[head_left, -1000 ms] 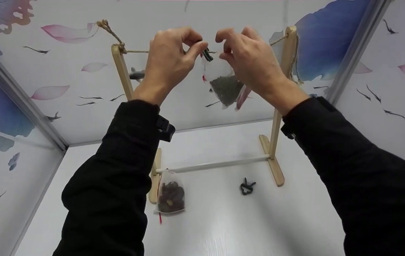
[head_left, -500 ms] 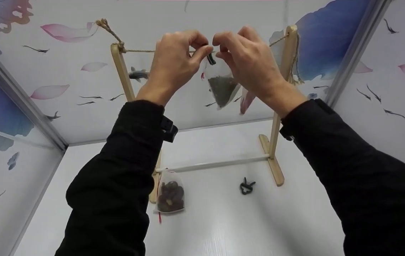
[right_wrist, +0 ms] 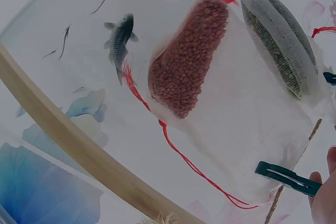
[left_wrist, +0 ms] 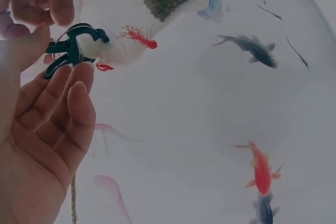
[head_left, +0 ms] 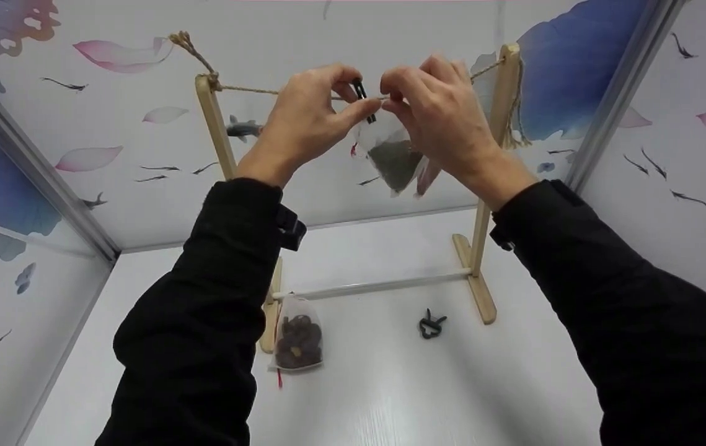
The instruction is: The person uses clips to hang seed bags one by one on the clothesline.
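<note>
My left hand [head_left: 312,114] pinches a dark green clip [left_wrist: 73,48], which stands across the rope [head_left: 244,90] at the top corner of a white mesh bag. This bag [head_left: 395,164] hangs low with small green beans or grains in its tip. Close beside it, my right hand [head_left: 445,108] has thumb and forefinger together at the rope and seems to pinch the bag's top edge, though the fingers hide the grip. Another mesh bag [right_wrist: 191,59] with dark red beans hangs on the rope under a second green clip [right_wrist: 286,177].
The rope runs between two wooden posts [head_left: 498,93] of a stand. On the white table [head_left: 377,384] rest a mesh bag [head_left: 298,344] of dark brown pieces and some dark clips [head_left: 431,326]. Printed panels enclose the back and sides.
My left hand has moved slightly right and down, closer to my right hand. The clip in it now stands across the rope and shows more of its length. The hanging bags have swung a little.
</note>
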Demonstrator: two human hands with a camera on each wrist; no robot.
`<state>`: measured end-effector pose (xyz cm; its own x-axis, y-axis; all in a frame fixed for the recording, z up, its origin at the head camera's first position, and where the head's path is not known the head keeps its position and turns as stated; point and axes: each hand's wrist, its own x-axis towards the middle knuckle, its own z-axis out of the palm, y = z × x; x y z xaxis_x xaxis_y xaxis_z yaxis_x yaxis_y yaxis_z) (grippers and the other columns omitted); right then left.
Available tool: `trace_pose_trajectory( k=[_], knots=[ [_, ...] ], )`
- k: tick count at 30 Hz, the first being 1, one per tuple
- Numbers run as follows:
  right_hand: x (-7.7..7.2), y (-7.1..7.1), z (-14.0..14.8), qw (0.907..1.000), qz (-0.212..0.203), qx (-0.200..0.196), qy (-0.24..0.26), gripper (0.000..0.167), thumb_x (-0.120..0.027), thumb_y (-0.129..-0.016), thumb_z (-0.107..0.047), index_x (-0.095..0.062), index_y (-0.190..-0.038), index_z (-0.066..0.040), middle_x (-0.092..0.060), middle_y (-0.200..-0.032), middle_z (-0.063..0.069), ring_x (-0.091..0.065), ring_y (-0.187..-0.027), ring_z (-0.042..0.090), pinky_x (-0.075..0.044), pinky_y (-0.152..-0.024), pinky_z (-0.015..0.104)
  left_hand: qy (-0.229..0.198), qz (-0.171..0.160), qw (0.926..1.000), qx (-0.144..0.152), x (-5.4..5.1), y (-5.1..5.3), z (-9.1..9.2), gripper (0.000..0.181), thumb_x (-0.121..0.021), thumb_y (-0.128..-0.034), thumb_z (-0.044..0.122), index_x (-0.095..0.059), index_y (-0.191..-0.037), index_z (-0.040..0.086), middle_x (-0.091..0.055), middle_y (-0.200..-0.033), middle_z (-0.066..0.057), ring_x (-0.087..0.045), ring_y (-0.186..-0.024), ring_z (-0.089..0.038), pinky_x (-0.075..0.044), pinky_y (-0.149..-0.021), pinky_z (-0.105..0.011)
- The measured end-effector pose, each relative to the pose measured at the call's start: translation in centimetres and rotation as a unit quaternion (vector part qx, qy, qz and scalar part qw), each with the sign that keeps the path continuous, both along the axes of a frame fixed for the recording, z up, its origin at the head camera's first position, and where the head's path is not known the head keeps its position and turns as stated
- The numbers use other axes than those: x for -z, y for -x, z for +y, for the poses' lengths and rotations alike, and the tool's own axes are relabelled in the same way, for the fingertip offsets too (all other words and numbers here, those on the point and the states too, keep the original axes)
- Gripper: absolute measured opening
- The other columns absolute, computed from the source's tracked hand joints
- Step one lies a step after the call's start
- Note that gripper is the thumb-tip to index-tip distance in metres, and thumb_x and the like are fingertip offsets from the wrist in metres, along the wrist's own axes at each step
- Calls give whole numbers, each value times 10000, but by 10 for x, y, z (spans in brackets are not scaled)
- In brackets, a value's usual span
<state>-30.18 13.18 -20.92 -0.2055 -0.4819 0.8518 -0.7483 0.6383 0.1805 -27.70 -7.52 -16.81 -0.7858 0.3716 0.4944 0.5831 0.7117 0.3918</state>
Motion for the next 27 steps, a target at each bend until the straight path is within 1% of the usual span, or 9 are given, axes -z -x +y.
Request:
trace_pose_trajectory(
  k=[4,7,12,16,21,27],
  knots=[
    [2,0,1,10000,31,-26,-18,168,-612,-1023,-192,-611,-994,-27,-686,-889,126,-506,-860,338,-375,-795,466,-15,61,9999,80,2,1,0,513,-661,-996,377,-594,-1384,48,-694,-1135,-47,-520,-699,-124,-404,-659,-210],
    [4,1,1,9999,81,-68,-58,189,-622,-1023,-191,-614,-942,-21,-681,-859,132,-507,-849,336,-383,-806,475,-58,122,9998,154,5,1,0,510,-665,-997,361,-592,-1391,45,-693,-1114,-52,-585,-742,-135,-440,-688,-202],
    [12,4,2,9995,191,-92,-227,179,-692,-981,-149,-613,-885,-21,-681,-820,130,-511,-827,325,-399,-874,514,-247,202,9985,437,12,4,0,500,-681,-992,324,-598,-1377,16,-693,-1060,-67,-672,-784,-161,-501,-724,-220],
    [17,4,2,9993,193,-125,-300,163,-727,-954,-132,-631,-883,-22,-687,-818,126,-515,-841,322,-387,-910,527,-242,216,9981,531,17,5,-1,507,-685,-988,322,-597,-1378,10,-671,-1059,-75,-664,-813,-165,-504,-750,-227],
    [22,3,4,9992,160,-107,-346,161,-710,-971,-141,-656,-881,-19,-691,-814,125,-521,-870,324,-367,-939,534,-272,223,9971,674,21,5,-2,513,-693,-985,306,-592,-1383,-2,-663,-1056,-81,-649,-830,-169,-509,-770,-236],
    [25,4,5,9991,152,-139,-358,137,-704,-964,-108,-659,-865,-25,-672,-785,115,-526,-886,332,-351,-953,541,-295,173,9970,700,25,6,-2,525,-711,-972,302,-585,-1395,17,-667,-1044,-59,-633,-798,-159,-499,-754,-218]
  ],
)
